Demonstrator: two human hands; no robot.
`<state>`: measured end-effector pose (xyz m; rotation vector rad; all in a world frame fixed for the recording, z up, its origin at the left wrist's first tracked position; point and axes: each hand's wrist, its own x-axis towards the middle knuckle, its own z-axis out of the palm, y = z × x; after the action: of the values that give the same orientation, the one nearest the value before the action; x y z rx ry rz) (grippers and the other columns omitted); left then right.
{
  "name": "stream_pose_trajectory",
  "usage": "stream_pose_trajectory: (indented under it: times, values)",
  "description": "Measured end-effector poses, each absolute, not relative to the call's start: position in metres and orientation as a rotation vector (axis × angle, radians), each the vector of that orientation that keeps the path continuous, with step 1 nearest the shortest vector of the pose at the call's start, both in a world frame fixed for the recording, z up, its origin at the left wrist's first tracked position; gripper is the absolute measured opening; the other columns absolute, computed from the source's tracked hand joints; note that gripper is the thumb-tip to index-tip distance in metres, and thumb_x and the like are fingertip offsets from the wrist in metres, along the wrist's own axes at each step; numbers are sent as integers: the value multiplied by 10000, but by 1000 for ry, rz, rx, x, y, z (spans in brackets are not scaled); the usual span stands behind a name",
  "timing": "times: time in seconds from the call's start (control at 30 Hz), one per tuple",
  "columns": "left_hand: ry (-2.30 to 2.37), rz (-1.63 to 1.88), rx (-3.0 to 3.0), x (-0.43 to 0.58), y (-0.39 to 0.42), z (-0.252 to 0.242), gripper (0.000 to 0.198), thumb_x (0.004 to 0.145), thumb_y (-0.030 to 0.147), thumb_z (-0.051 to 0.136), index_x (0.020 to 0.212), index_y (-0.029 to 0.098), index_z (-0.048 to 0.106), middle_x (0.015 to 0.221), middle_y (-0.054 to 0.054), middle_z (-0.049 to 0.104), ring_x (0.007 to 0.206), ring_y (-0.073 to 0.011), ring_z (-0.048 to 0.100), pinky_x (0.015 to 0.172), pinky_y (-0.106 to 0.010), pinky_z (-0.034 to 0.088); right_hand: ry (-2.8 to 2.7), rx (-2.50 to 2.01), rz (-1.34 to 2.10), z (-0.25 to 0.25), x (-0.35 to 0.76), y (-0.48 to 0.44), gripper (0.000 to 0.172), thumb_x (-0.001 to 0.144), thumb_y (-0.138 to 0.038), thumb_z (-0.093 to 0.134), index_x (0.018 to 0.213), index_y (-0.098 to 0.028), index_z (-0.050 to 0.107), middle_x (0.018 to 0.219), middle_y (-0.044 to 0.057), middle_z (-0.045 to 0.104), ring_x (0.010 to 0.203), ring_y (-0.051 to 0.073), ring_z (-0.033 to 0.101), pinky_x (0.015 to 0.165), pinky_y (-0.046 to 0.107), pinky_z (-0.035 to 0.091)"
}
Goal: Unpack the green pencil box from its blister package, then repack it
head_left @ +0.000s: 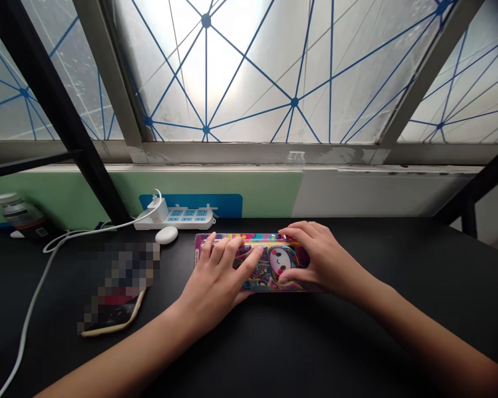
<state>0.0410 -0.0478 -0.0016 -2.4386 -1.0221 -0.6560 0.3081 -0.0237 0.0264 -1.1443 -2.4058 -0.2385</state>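
My left hand (216,283) lies flat, fingers spread, on the case (274,264); my right hand (321,260) clasps its right end, thumb near, fingers far.

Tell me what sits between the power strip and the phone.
A small white oval case on the black table, just in front of the power strip and beyond the phone, head view.

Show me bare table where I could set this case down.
Bare table right of the right hand, and the near strip in front of the pencil case. Crowded at left: phone, cable, power strip, earbud case.
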Motion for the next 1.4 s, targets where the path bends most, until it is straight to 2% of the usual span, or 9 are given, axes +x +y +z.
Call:
stream_pose_trajectory:
  times: [0.2, 0.33, 0.53, 0.6, 0.7, 0.8, 0.97, 1.17, 1.4]
  values:
    - [-981, -651, -2423, 42, -49, -4, 777, 813, 404, 783, 1479, 217, 431, 1342, -192, 485, 1249, -368, 452, 1103, -587, 322, -2389, -1195, -199, 28, 309, -25, 693, 728, -593, 786, 1265, -205, 581, 1211, 136, 633, 1112, 317, 546, 944, 480, 491]
    - [-972, -640, -2424, 40, -48, -4, 777, 832, 448, 757, 1493, 227, 413, 1342, -175, 523, 1244, -362, 461, 1088, -550, 333, -2363, -1191, -198, 31, 306, -30, 722, 670, -589, 834, 1234, -210, 588, 1133, 121, 638, 1046, 311, 536, 905, 471, 508]
    - [-990, -618, -2421, 40, -51, 2, 799, 835, 547, 729, 1507, 262, 404, 1542, -169, 418, 1388, -384, 373, 1118, -546, 281, -2326, -1187, -260, 34, 302, -37, 665, 660, -558, 850, 1165, -221, 578, 1079, 101, 620, 958, 289, 570, 824, 410, 503]
    - [-1018, -635, -2406, 41, -54, 6, 730, 881, 508, 693, 1503, 250, 413, 1549, -167, 422, 1398, -382, 379, 1138, -581, 240, -2326, -1162, -321, 33, 301, -38, 590, 712, -521, 829, 1142, -212, 567, 1064, 93, 620, 893, 262, 589, 810, 391, 487]
    - [-1049, -663, -2386, 43, -56, 12, 544, 973, 354, 593, 1478, 220, 441, 1428, -149, 565, 1268, -335, 535, 1155, -648, 162, -2398, -1098, -442, 31, 300, -41, 353, 826, -409, 755, 1045, -201, 573, 973, 75, 640, 771, 224, 583, 708, 345, 463]
    - [-1031, -659, -2398, 43, -56, 14, 403, 1004, 229, 510, 1405, 192, 509, 1209, -101, 691, 1014, -267, 658, 1101, -609, 303, -2481, -1052, -524, 28, 294, -44, 194, 879, -330, 684, 969, -192, 582, 885, 73, 672, 713, 230, 592, 638, 345, 450]
    - [-966, -582, -2446, 43, -58, 12, 296, 965, 174, 538, 1256, 155, 588, 1093, -103, 706, 908, -270, 670, 892, -477, 495, -2573, -1083, -438, 22, 287, -49, 214, 833, -158, 662, 1038, -178, 607, 992, 104, 733, 848, 276, 685, 755, 400, 514]
    - [-947, -492, -2461, 47, -59, 9, 180, 930, 164, 584, 1105, 174, 623, 1045, -103, 707, 882, -295, 674, 767, -442, 514, -2602, -1051, -341, 14, 282, -48, 304, 848, -168, 657, 1149, -165, 617, 1151, 133, 722, 1048, 322, 676, 871, 480, 550]
    - [-952, -418, -2538, 45, -55, 5, 245, 933, 163, 590, 1177, 173, 609, 1095, -96, 690, 914, -285, 663, 759, -424, 519, -2658, -1008, -287, 2, 275, -50, 476, 910, -255, 639, 1363, -147, 538, 1407, 150, 601, 1301, 350, 544, 1052, 531, 478]
